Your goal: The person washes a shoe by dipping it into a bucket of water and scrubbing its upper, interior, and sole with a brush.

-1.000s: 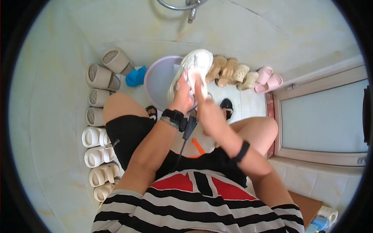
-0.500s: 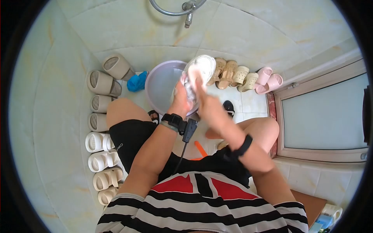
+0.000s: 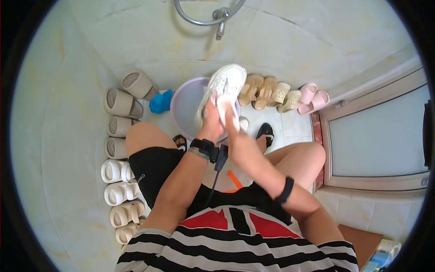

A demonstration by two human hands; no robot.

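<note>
A white shoe (image 3: pixel 233 77) is tilted over the water-filled basin (image 3: pixel 176 106), its toe pointing away from me. My left hand (image 3: pixel 211 120) is closed around its near end. My right hand (image 3: pixel 235 133) grips a pale, elongated tool (image 3: pixel 225 106), resembling a brush, against the shoe's opening; its working side is hidden. Part of another white shoe (image 3: pixel 244 124) shows on the floor just beyond my right hand.
Beige slippers (image 3: pixel 118 103) and white sandals (image 3: pixel 113 171) line the left wall. Tan sandals (image 3: pixel 265 93), cream clogs (image 3: pixel 289 100) and pink slides (image 3: pixel 315 102) stand along the back. A blue bundle (image 3: pixel 160 102) lies beside the basin. A shower hose (image 3: pixel 195 20) hangs above; a framed door (image 3: pixel 376 127) is at right.
The right hand has moved slightly down and towards me along the shoe and looks less blurred. The shoe has shifted a little left, and its upper shows more. Part of the second white shoe has come into sight.
</note>
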